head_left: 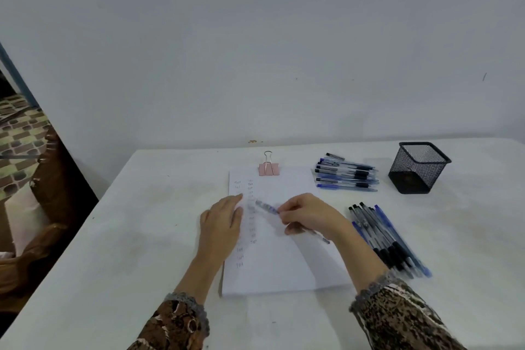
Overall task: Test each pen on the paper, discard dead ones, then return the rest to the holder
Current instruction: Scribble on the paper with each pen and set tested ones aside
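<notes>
1. The right hand (308, 216) is closed in a writing grip around a pen (267, 206), whose blurred tip lies over the middle of the paper (295, 258); the blur hides whether the tip touches the sheet.

2. The left hand (223, 224) lies flat and open, fingers stretched out, pressing on the paper's left edge and holding nothing.

3. The paper sits near the middle of the desk (142, 236), fastened at its far edge by a pink binder clip (268, 168). Two short columns of small written marks run down its left part, so a fair number of pens seem to have been tried already (the marks are too small to read with certainty).

4. One pile of pens (347, 175) lies just beyond the paper's far right corner, toward the desk's back edge; a second pile (389, 239) lies just beside the paper's right edge, near the right wrist. Which pile is tested and which is waiting cannot be told.

5. The black mesh holder (419, 166) stands near the desk's back right, apparently empty, so no pen has been returned.

6. Judging by this, testing is under way and perhaps well advanced; sorting out dead pens and refilling the holder remain. No discard spot is visible.
</notes>
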The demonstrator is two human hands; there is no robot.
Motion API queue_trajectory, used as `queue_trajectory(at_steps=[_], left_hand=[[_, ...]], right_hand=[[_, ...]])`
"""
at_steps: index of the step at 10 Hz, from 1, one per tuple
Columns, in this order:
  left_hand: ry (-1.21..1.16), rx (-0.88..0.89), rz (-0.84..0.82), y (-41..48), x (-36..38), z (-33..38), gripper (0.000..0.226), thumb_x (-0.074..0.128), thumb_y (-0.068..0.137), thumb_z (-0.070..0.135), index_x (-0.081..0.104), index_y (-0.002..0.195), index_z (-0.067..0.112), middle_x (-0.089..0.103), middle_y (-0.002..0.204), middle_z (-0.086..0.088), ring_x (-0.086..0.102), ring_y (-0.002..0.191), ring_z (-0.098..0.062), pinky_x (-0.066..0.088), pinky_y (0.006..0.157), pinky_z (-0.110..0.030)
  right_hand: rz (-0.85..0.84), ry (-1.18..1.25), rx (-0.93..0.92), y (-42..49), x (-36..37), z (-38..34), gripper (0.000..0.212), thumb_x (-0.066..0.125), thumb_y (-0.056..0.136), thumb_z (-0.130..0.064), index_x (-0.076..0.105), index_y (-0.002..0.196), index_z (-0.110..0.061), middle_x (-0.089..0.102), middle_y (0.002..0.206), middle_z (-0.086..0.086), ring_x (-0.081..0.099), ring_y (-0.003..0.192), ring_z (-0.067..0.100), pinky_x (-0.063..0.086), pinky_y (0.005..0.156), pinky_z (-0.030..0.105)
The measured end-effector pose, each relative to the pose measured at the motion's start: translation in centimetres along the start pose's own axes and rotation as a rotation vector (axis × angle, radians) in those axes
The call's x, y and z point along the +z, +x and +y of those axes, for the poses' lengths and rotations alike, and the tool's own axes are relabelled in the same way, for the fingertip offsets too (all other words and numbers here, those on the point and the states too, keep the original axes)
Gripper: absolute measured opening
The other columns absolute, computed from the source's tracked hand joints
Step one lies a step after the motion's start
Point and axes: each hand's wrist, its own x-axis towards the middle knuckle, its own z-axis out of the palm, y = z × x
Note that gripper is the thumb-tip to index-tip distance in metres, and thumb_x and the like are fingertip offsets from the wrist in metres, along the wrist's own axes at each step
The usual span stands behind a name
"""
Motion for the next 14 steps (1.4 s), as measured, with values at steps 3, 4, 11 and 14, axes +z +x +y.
queue_trajectory(at_steps=[3,4,11,14], left_hand=[[0.168,-0.105,-0.01,-0.9,0.0,-0.3,0.062,0.023,0.08,0.03,0.052,0.129,0.004,0.052,0.135,-0.008,0.044,0.127,-0.022,0.027,0.112,-0.037],[0.175,-0.111,-0.026,-0.9,0.0,-0.3,0.063,0.022,0.08,0.031,0.051,0.13,0.005,0.05,0.136,-0.007,0.043,0.128,-0.021,0.026,0.112,-0.035],[0.169,-0.101,0.023,-1.0,0.2,-0.4,0.038,0.042,0.094,0.013,0.051,0.13,0.006,0.051,0.136,-0.005,0.043,0.128,-0.02,0.026,0.11,-0.031],[0.159,-0.105,0.032,-0.9,0.2,-0.5,0.038,0.042,0.094,0.013,0.051,0.13,0.007,0.052,0.135,-0.004,0.045,0.126,-0.021,0.029,0.108,-0.031]], right_hand=[[0.673,-0.628,0.167,-3.6,-9.5,4.3,0.028,0.05,0.091,-0.013,0.068,0.097,0.007,0.066,0.093,0.025,0.062,0.092,0.034,0.045,0.074,0.03],[0.62,-0.655,0.28,-4.1,-11.8,6.1,0.03,0.052,0.09,-0.018,0.065,0.089,0.009,0.061,0.083,0.027,0.061,0.091,0.037,0.042,0.067,0.03],[0.485,-0.74,0.31,-0.7,-15.5,4.1,0.02,0.05,0.091,-0.017,0.059,0.088,0.0,0.067,0.09,0.013,0.058,0.067,0.025,0.048,0.064,0.028],[0.58,-0.837,0.077,3.4,-12.0,4.6,0.035,0.044,0.089,-0.007,0.063,0.116,-0.019,0.058,0.125,0.009,0.055,0.114,0.031,0.048,0.094,0.038]])
